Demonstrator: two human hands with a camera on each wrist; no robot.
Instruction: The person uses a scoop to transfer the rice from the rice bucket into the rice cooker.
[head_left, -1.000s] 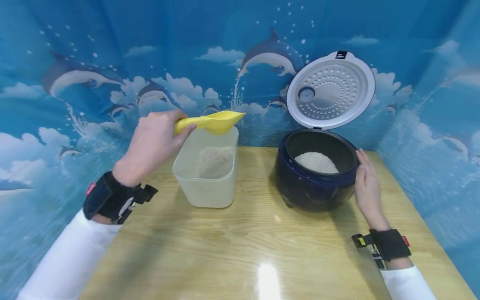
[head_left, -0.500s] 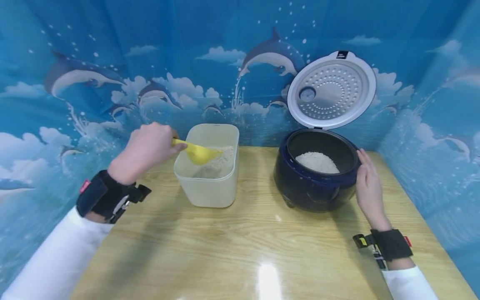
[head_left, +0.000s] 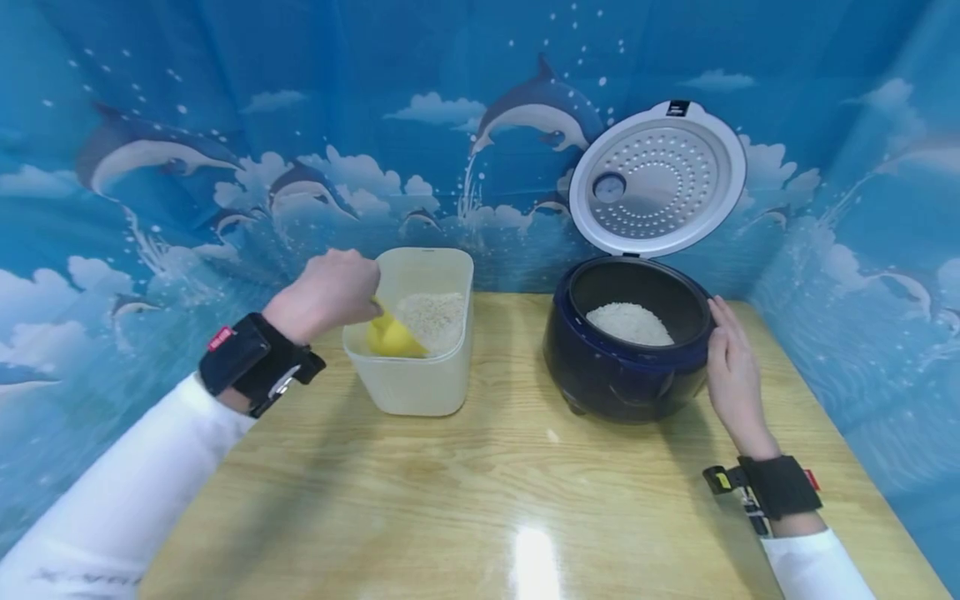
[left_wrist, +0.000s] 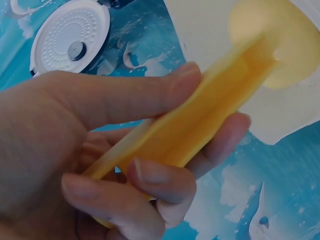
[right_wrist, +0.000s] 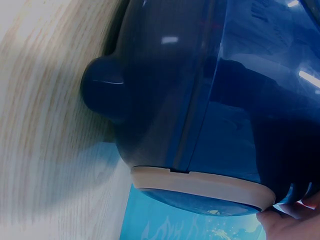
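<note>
Yellow plastic scoop (head_left: 393, 335), bowl down inside the pale container (head_left: 420, 387), front left part, tilted. Can't tell how deep it sits in the white grain (head_left: 435, 315) there. Left hand (head_left: 333, 287) is mine, over the container's left side, thumb and curled fingers pinching the scoop's handle; the left wrist view shows that grip close up, scoop bowl blurred.

Right of the container, well apart: dark blue cooker (head_left: 630, 387), with a heap of white grain (head_left: 630, 323) in its black inner pot (head_left: 678, 296). Cooker lid (head_left: 660, 183) stands up and back, dimpled inner face toward me, round vent on it. My right hand (head_left: 735, 379) rests along the cooker's right side, fingers straight, tips at the rim; only a bit of it shows in the right wrist view.

Black straps on both wrists, left (head_left: 258, 354) and right (head_left: 780, 486), white sleeves below. Wood-grain table (head_left: 420, 500) under everything, glare spot near me. Blue dolphin backdrop (head_left: 375, 92) behind and at both sides.
</note>
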